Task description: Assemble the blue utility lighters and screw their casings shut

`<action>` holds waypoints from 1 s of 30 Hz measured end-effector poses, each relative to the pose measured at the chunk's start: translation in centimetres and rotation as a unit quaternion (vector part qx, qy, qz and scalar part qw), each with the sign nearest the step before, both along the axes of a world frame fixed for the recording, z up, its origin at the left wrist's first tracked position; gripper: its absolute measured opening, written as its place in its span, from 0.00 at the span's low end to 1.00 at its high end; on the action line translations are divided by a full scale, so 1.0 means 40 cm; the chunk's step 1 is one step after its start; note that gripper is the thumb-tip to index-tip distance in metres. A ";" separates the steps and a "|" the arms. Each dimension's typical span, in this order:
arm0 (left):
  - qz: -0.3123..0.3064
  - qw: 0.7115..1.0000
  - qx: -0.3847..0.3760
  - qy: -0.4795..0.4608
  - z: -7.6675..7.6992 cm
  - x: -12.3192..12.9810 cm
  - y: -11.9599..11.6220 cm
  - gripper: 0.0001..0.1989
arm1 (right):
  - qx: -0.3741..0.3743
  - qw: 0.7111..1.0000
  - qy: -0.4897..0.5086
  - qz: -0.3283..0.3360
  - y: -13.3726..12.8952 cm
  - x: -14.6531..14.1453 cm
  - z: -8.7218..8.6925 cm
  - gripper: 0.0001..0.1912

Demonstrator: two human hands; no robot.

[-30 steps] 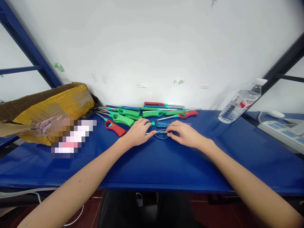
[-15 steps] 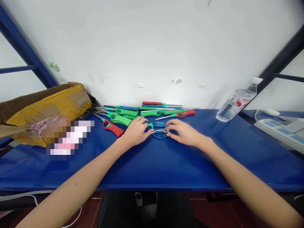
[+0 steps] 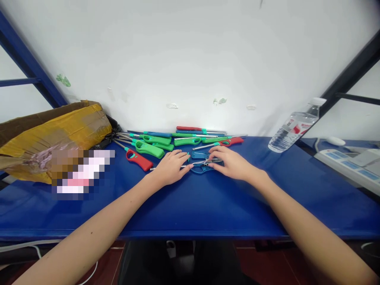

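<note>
An opened blue gas lighter [image 3: 202,171], the long-nosed kind, lies between my hands with thin wires and small inner parts showing. My left hand [image 3: 173,166] is closed on its metal tube [image 3: 152,169], whose tip sticks out on the left under the wrist. With thumb and fingers, my right hand [image 3: 231,162] pinches the inner parts at the handle end; the exact piece is partly hidden. Just behind lies a loose blue shell piece [image 3: 199,154]. A small teal piece [image 3: 188,156] stands by my left fingertips.
Several red, green and blue lighters [image 3: 150,149] are heaped along the wall. A taped cardboard box [image 3: 59,130] is at the left on the blue table [image 3: 190,209]. To the right are a water bottle [image 3: 292,128] and a white power strip [image 3: 347,162].
The metal tube's tip now shows left of my left wrist. The lighter's handle end and inner parts show more under my right fingers, and the teal piece looks turned. The view has shifted slightly.
</note>
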State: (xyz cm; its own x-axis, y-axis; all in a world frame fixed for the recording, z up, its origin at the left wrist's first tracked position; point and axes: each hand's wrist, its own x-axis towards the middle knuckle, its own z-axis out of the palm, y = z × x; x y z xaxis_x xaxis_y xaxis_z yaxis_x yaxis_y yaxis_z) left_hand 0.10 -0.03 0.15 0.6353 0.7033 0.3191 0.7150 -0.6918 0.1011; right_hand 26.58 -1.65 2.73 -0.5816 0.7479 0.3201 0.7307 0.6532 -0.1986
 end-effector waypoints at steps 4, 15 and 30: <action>-0.002 1.000 0.010 0.005 -0.003 0.002 0.003 0.22 | 0.047 0.990 0.027 -0.131 0.029 0.040 -0.001 0.11; 0.030 0.999 0.017 0.007 -0.005 0.013 -0.004 0.24 | -0.006 0.987 -0.040 -0.153 0.073 0.089 -0.034 0.13; 0.037 0.999 0.036 -0.010 0.001 0.017 -0.010 0.24 | -0.035 0.984 -0.055 -0.166 0.084 0.116 -0.036 0.14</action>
